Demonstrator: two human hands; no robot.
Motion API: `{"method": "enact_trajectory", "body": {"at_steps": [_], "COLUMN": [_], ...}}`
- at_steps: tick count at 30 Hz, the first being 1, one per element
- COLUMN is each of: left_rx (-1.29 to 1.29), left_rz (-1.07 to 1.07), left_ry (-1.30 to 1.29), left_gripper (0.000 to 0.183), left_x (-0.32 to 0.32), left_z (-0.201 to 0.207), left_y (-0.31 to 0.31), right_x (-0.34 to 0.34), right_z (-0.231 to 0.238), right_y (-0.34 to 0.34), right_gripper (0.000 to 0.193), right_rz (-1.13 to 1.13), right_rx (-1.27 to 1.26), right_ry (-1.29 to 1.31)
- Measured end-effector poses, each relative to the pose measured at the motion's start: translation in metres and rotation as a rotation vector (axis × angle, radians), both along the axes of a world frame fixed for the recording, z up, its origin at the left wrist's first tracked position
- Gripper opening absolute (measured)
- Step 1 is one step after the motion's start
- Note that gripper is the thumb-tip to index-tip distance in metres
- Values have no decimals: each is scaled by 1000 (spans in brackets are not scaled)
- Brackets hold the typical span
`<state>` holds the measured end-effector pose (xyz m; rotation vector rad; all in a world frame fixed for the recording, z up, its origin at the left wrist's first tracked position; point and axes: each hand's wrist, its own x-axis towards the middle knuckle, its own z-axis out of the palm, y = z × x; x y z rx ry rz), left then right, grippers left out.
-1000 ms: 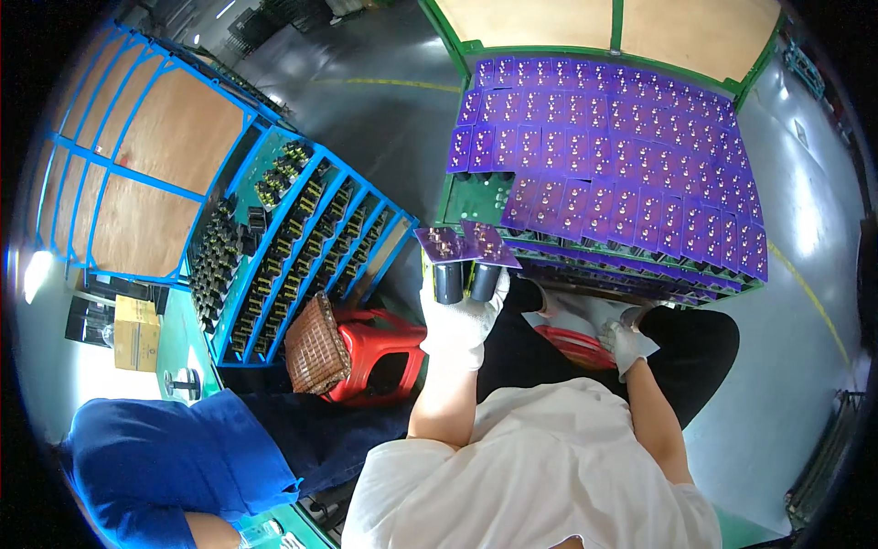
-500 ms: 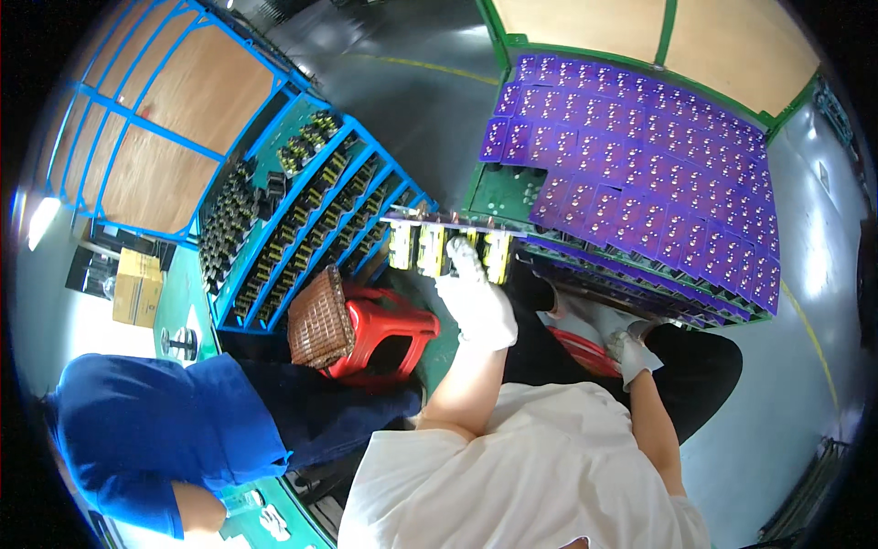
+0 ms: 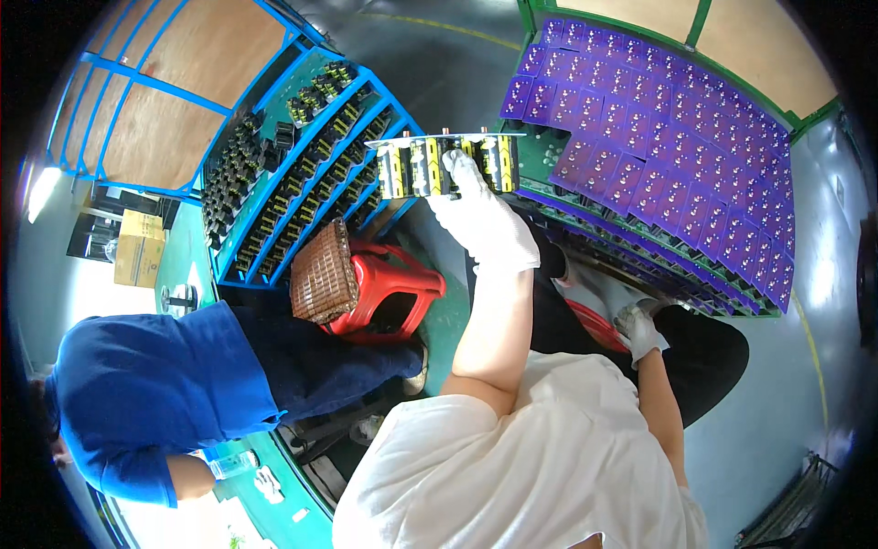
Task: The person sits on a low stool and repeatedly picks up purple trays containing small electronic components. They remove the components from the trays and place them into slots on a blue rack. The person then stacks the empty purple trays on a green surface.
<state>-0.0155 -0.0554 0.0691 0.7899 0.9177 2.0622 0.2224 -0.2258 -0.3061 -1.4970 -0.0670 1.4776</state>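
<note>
My left hand, in a white glove, reaches forward with its fingers closed on a circuit board assembly. Its thin board edge faces up, and several black-and-yellow cylindrical parts hang in a row beneath. Small metal posts stick up from the board's top. My right hand, also gloved in white, is low at my right thigh, its fingers curled at the edge of a red stool between my legs. The fingertips there are partly hidden.
Ahead right stands a green rack layered with purple circuit boards. On the left, a blue tiered rack holds black-and-yellow parts. A brown woven basket leans on another red stool. A co-worker in blue sits left.
My left hand has moved forward and up with the circuit board assembly, the arm stretching out further. My right hand stays by the red stool. The view has shifted slightly.
</note>
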Motion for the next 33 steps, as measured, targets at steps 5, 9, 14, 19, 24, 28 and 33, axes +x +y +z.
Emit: {"method": "enact_trajectory", "body": {"at_steps": [5, 9, 14, 19, 24, 28, 33], "left_rx": [-8, -41, 71, 91, 105, 127, 49], "left_rz": [3, 7, 97, 194, 24, -2, -371], "left_ry": [-11, 85, -7, 328, 256, 360, 84], "left_gripper": [39, 41, 42, 73, 77, 71, 41], "left_x": [1, -4, 10, 14, 12, 10, -21], "left_z": [-3, -19, -18, -30, -24, -15, -5], "left_y": [0, 4, 6, 6, 0, 2, 39], "right_x": [-1, -5, -7, -3, -4, 1, -19], "right_z": [-1, 12, 13, -11, -1, -26, 62], "right_y": [2, 2, 2, -3, 3, -5, -1], "right_gripper": [30, 29, 27, 27, 30, 34, 24], "right_rz": [26, -7, -65, -60, 0, -67, -65], "right_rx": [-17, -26, -5, -24, -76, 36, -73], "right_ry": [-19, -20, -70, 44, -6, -6, -83]}}
